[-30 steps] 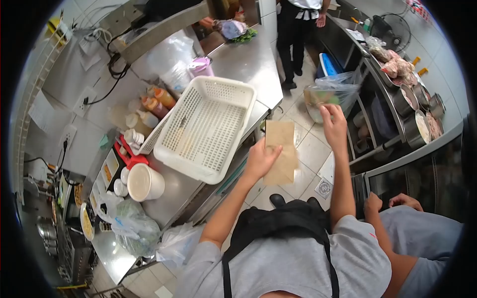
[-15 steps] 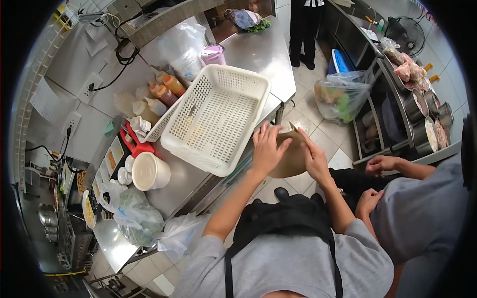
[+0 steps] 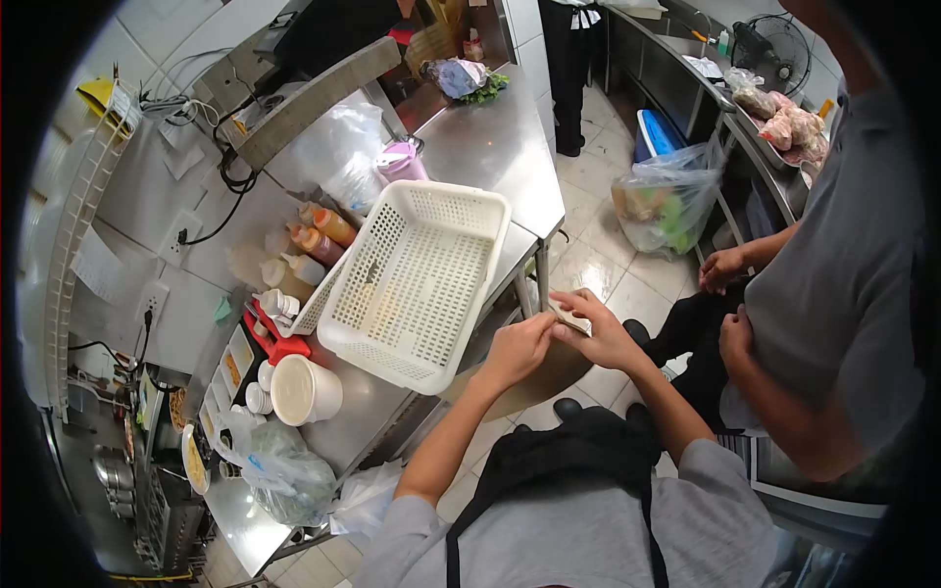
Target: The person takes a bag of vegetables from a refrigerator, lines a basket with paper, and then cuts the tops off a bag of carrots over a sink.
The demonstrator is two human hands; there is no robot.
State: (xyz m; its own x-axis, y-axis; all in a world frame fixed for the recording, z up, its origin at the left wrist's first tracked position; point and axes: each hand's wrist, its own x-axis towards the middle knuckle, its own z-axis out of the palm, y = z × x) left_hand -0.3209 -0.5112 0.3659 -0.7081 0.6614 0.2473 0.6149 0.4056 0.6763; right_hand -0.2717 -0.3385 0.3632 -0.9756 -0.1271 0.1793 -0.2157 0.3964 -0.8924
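Above the floor beside the steel counter, a brown paper-like sheet [image 3: 534,385] hangs between and below my hands. My left hand [image 3: 520,350] is closed, its thumb and fingers pinching near the sheet's upper edge. Close against it, my right hand [image 3: 600,336] grips a folded, lighter part of the same sheet, fingers curled over it. My fingers partly hide the fold. To the left of my hands, a white perforated plastic basket [image 3: 487,291] rests on the steel counter [image 3: 515,147].
Sauce bottles [image 3: 312,243], a white tub [image 3: 306,390] and a bagged item [image 3: 284,480] crowd the counter's left side. A person in grey [image 3: 833,284] stands close on my right. A filled plastic bag [image 3: 667,206] sits on the floor ahead, near a fan [image 3: 769,54].
My hands have come together and lower, and the sheet now reaches out to the left under my left hand. The person at right stands more upright. The camera view has shifted.
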